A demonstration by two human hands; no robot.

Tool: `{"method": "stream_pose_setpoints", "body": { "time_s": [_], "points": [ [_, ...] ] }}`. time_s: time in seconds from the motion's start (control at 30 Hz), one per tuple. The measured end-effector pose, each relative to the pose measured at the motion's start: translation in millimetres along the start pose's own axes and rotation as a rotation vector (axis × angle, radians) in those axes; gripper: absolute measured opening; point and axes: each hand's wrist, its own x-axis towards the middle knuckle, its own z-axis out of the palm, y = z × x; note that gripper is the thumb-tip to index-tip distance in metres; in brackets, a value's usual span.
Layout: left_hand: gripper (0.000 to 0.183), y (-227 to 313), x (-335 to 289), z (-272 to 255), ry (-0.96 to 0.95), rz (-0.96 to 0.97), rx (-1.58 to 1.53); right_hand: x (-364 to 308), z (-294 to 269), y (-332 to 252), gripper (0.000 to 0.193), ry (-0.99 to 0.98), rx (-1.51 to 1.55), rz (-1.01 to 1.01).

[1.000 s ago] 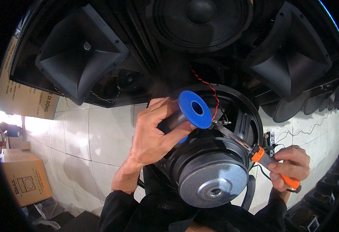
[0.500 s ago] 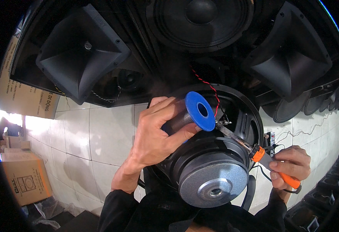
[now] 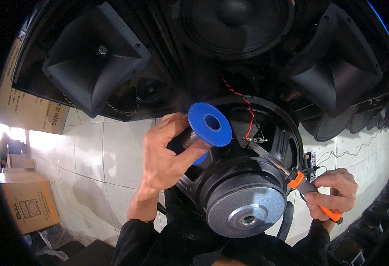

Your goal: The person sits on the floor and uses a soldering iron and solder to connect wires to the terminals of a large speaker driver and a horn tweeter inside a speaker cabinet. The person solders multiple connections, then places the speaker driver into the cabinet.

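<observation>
My left hand point(image 3: 165, 155) is closed round a blue spool of solder wire point(image 3: 216, 135), held over the left part of a large speaker driver point(image 3: 243, 217). The driver lies magnet side up in front of me. In my right hand point(image 3: 334, 193) is a soldering iron point(image 3: 297, 179) with an orange and grey handle. Its tip touches a metal terminal point(image 3: 248, 140) on the driver's frame. A twisted red and black wire point(image 3: 250, 108) runs from the speaker cabinet down to the terminals. Where the solder's free end lies is hard to make out.
A black speaker cabinet with two horns point(image 3: 96, 62) and a round woofer point(image 3: 234, 26) stands ahead. Cardboard boxes point(image 3: 30, 199) are at the left. A power strip point(image 3: 310, 159) lies right of the driver, with loose speaker cones point(image 3: 332, 126) beyond. Several black units point(image 3: 372, 226) line the right.
My left hand has drawn the solder spool back to the left, away from the terminals. The iron's tip has shifted slightly left and stays at the terminal.
</observation>
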Motion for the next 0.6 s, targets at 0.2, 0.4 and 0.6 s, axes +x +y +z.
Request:
{"method": "stream_pose_setpoints", "body": {
  "time_s": [0.2, 0.4, 0.6],
  "points": [
    [0.033, -2, 1, 4, -0.063, 0.061, 0.006, 5, -5, -2, 0.034, -0.071, -0.018, -0.008],
    [0.034, -1, 4, 9, -0.089, 0.09, 0.045, -1, -3, 4, 0.036, -0.037, 0.017, -0.003],
    [0.034, -3, 2, 10, -0.083, 0.095, 0.021, -5, -2, 7, 0.036, 0.008, 0.028, 0.007]
  ]
}}
